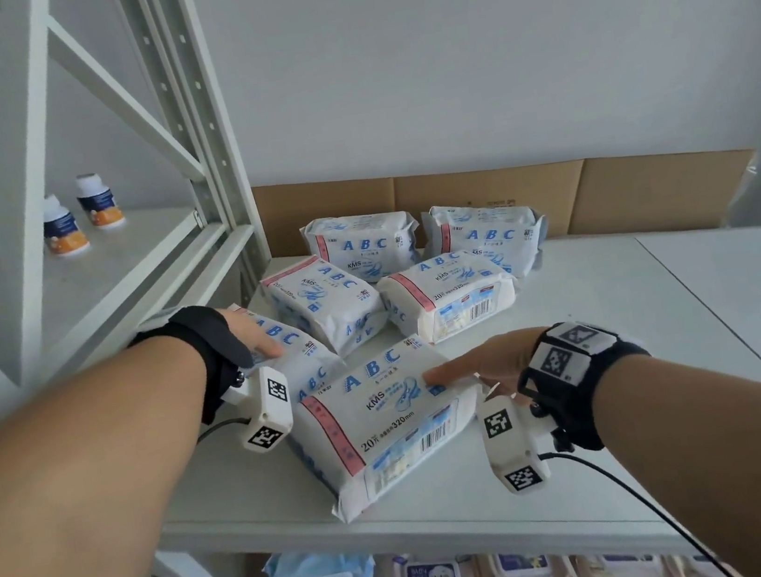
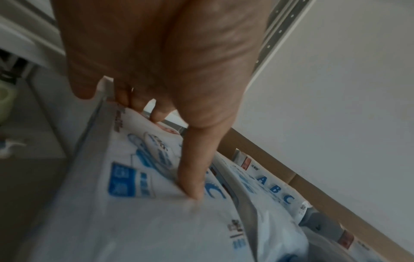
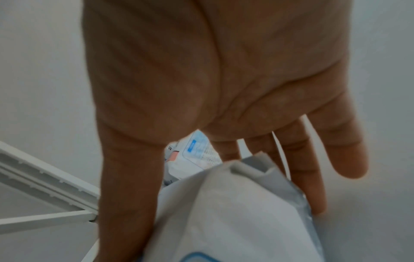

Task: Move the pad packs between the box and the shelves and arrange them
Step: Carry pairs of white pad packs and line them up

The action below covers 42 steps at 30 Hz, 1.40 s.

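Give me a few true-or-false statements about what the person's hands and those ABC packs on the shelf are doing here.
1. Six ABC pad packs lie on the white shelf. True.
2. The left hand rests on the leftmost pack. True.
3. The right hand lifts the nearest pack off the shelf. False: the pack lies on the shelf with the thumb on top and the fingers at its end.
4. The small bottles stand among the pad packs. False: they stand on the neighbouring shelf to the left.
5. Flattened cardboard stands against the wall behind the packs. True.
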Tool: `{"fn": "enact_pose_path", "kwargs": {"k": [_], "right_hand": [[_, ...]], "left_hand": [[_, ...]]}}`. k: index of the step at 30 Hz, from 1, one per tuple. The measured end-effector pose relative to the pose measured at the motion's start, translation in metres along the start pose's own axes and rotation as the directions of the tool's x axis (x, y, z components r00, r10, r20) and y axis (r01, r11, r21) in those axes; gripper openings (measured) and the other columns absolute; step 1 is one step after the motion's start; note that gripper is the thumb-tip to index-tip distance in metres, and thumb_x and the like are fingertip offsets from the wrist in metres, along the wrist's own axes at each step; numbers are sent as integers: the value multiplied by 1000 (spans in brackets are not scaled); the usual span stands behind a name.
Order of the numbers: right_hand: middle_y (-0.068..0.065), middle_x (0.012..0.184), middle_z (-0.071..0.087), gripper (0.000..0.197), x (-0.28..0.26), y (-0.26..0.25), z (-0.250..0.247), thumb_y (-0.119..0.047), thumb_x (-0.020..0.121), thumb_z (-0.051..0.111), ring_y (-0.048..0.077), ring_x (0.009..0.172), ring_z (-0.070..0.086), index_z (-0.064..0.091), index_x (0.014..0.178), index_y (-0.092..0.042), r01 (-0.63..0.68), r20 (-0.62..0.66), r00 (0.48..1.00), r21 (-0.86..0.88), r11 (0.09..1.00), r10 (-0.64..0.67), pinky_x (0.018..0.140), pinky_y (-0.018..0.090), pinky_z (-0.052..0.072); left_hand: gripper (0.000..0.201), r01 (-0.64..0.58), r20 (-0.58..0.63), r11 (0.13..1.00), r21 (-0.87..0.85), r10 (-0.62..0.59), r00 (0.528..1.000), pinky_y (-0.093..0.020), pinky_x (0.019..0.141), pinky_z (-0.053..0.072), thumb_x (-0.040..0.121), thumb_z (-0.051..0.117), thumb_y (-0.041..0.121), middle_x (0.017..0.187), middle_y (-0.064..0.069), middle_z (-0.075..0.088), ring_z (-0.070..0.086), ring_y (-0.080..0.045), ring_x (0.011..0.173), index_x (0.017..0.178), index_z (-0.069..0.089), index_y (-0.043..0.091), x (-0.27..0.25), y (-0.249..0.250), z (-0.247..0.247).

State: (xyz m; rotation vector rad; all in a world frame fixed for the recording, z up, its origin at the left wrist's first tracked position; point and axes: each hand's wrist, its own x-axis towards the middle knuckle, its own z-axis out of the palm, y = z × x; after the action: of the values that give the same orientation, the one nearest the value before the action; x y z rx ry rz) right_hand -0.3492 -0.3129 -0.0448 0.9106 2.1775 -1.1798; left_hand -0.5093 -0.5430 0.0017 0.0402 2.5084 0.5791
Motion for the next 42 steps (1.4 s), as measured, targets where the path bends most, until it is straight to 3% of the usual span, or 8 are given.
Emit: {"fn": "enact_pose_path", "kwargs": {"k": [6,9,12,16,19,29,34,42], "right_hand": [[8,115,68,103,13,6,-3,-68,21,85,28,106,64,67,110,-21,-21,-17,1000,45,999,22,96,43,47],[3,114,69,99,9,18,-17,-58,19,90,25,105,65,68,109,-22,-76,-16,997,28,997,76,95,41,47],[6,108,72,85,-3,32,-38,-42,33,92,24,98,69,67,111,-19,-122,40,992,106,987,119,89,36,49],[12,102,74,60,-15,54,-62,-25,59,83,28,80,71,65,114,-11,-140,61,990,263,955,128,76,34,54],[15,95,74,48,-22,72,-77,-21,60,78,28,66,71,68,105,-6,-142,25,989,354,925,143,57,31,56],[16,110,70,43,-43,110,-99,-24,68,79,29,88,62,71,105,-4,-101,-104,980,470,877,168,85,37,50],[13,78,73,22,-48,105,-101,-22,82,68,23,48,64,67,93,-4,-83,-51,991,482,872,123,46,23,49],[14,67,71,18,-98,94,-164,-19,88,58,22,42,63,60,89,-1,128,-229,973,522,843,-6,37,22,48]], "left_hand": [[28,-27,74,998,-53,31,997,-20,44,42,81,71,14,93,-6,61,54,-20,71,107,61,12,6,-4,-7],[21,-17,146,1000,-21,20,989,-29,80,43,74,78,20,108,0,51,48,-21,95,77,57,23,3,-5,0],[45,32,331,986,-165,25,943,-33,99,43,72,79,22,112,0,62,56,-23,110,113,59,18,3,-5,17],[71,38,397,919,-392,132,908,-25,67,58,80,72,20,123,-13,62,70,-20,84,141,38,8,6,5,47],[36,34,416,875,-483,195,888,-23,41,52,88,63,15,77,-14,73,69,-17,51,120,50,7,6,14,63],[20,-37,350,874,-485,232,908,-25,64,53,83,68,24,78,-7,73,67,-19,65,95,65,8,-27,52,91],[44,-46,320,859,-510,239,917,-42,105,39,80,70,19,119,-19,64,58,-34,113,119,60,4,-46,69,104],[40,-52,283,767,-639,297,912,-48,103,44,76,73,15,112,-19,68,62,-35,110,114,63,5,-62,95,99]]}}
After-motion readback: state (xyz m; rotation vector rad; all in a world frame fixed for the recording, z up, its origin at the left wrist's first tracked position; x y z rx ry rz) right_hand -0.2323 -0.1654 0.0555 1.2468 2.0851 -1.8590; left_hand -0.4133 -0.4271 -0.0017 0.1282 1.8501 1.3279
